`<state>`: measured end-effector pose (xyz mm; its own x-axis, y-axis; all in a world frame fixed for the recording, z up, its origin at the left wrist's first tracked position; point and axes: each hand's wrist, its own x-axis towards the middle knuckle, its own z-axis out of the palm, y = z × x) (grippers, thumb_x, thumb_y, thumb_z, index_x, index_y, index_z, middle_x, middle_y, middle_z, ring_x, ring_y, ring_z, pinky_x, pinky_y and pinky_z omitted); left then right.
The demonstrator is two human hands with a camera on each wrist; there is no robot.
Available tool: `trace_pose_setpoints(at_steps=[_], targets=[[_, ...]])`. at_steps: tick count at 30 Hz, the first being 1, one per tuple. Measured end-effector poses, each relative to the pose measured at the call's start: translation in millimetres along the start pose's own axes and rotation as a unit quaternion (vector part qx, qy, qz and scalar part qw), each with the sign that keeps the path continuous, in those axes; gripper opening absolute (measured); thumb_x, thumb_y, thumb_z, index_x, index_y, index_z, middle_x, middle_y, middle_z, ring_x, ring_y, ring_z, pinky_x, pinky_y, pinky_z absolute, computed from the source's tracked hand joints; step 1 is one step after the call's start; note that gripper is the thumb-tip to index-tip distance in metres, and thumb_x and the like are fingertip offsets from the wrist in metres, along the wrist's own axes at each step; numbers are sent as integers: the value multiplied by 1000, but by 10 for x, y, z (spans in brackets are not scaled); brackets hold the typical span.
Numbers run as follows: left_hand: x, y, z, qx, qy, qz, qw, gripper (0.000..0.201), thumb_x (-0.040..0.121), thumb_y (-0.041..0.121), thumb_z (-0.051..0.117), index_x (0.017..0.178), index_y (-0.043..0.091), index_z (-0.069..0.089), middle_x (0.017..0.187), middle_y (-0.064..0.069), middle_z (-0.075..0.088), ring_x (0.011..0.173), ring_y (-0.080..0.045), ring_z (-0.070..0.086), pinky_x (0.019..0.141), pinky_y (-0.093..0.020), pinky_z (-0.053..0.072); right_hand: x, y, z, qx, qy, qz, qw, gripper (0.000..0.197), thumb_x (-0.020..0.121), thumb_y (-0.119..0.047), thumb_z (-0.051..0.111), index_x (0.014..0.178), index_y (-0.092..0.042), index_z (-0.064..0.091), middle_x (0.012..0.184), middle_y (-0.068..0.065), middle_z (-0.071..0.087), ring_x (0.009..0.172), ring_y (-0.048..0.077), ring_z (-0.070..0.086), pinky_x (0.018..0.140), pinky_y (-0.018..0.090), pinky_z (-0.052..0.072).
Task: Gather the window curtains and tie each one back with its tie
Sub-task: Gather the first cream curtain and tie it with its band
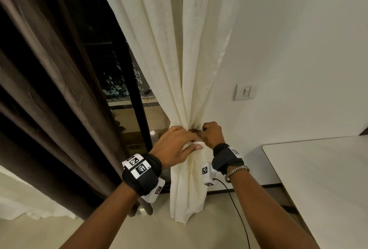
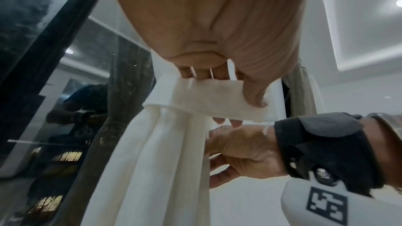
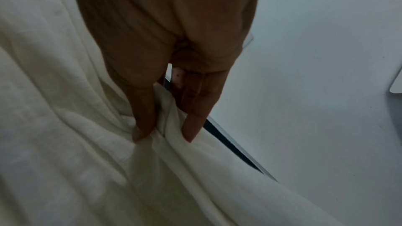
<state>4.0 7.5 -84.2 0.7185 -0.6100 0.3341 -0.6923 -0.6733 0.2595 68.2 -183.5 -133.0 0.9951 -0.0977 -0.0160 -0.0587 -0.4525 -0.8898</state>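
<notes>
Cream curtain (image 1: 189,81) hung bunched right of the window, its tie band (image 2: 206,99) lying crosswise around it; left hand (image 1: 175,147) pinched the band, right hand (image 1: 212,134) pinched fabric just right.

A plain white wall (image 1: 298,39) is being lit evenly, and a white light switch (image 1: 245,91) is being carried on it, up and to the right of the fingers. A white table (image 1: 326,179) is being shown lower right of them. To their left, a dark window pane (image 1: 111,65) is being crossed by a black frame bar (image 1: 137,109), with room lights being reflected in it. A pale floor (image 1: 159,234) is being seen below.
</notes>
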Motion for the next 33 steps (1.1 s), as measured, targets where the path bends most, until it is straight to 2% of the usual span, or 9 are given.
trace_pose_setpoints(at_steps=[2, 4, 6, 9, 15, 21, 27, 30, 33], targets=[[25, -98, 53, -36, -2, -53, 998, 25, 107, 43, 59, 124, 32, 75, 114, 9, 80, 104, -16, 71, 105, -32, 45, -28, 6, -18, 34, -17, 14, 999, 57, 82, -17, 89, 45, -16, 46, 48, 0, 47, 39, 2, 48, 45, 18, 51], [30, -226, 105, -52, -3, -101, 994, 25, 107, 41, 60, 124, 30, 75, 115, 8, 80, 104, -19, 71, 103, -34, 43, -64, 10, -27, 76, -45, 25, 996, 46, 80, -16, 92, 45, -22, 62, 59, 5, 61, 61, 16, 67, 65, 36, 67], [33, -348, 165, -42, -11, -125, 991, 27, 106, 43, 61, 122, 27, 74, 120, 7, 74, 112, -20, 67, 105, -38, 41, -118, 9, -47, 129, -81, 12, 988, 14, 79, -18, 93, 72, -24, 83, 83, 17, 75, 82, 27, 75, 80, 48, 68], [14, -458, 242, -42, -18, -135, 990, 32, 104, 45, 63, 127, 25, 73, 132, 8, 66, 124, -17, 60, 111, -41, 39, -187, 34, -75, 196, -125, 2, 972, 20, 87, -12, 87, 106, -7, 82, 110, 26, 77, 103, 36, 78, 88, 45, 66], [50, -547, 317, -118, 51, -158, 979, 26, 97, 35, 77, 113, 15, 82, 121, 5, 68, 114, -15, 61, 104, -33, 48, -193, 34, -117, 247, -185, 19, 951, 32, 95, -12, 79, 125, -2, 74, 120, 17, 78, 114, 32, 76, 96, 41, 63], [40, -560, 414, -140, 53, -194, 969, 25, 97, 36, 77, 105, 13, 82, 115, 1, 73, 114, -19, 57, 102, -35, 44, -219, 94, -97, 251, -210, 41, 944, 36, 95, -9, 79, 129, -3, 70, 125, 19, 76, 118, 35, 74, 102, 47, 61], [121, -536, 440, -110, 52, -221, 968, 24, 94, 34, 80, 97, 11, 76, 114, -3, 73, 118, -18, 57, 97, -22, 37, -228, 76, -109, 261, -218, 35, 940, 37, 96, -7, 76, 132, -1, 67, 126, 19, 76, 120, 33, 73, 105, 47, 59], [109, -559, 444, -83, 33, -213, 973, 23, 95, 35, 77, 99, 12, 76, 115, -1, 72, 119, -19, 58, 99, -25, 41, -255, 60, -115, 287, -242, 49, 926, 43, 94, -11, 79, 134, -3, 66, 128, 15, 76, 122, 30, 72, 106, 45, 58], [105, -526, 457, -44, 37, -202, 978, 23, 95, 35, 77, 104, 13, 78, 114, 0, 73, 117, -20, 61, 103, -37, 52, -240, -9, -66, 240, -206, 33, 948, 44, 90, -17, 85, 129, -4, 69, 119, 12, 80, 115, 28, 76, 96, 38, 63]])
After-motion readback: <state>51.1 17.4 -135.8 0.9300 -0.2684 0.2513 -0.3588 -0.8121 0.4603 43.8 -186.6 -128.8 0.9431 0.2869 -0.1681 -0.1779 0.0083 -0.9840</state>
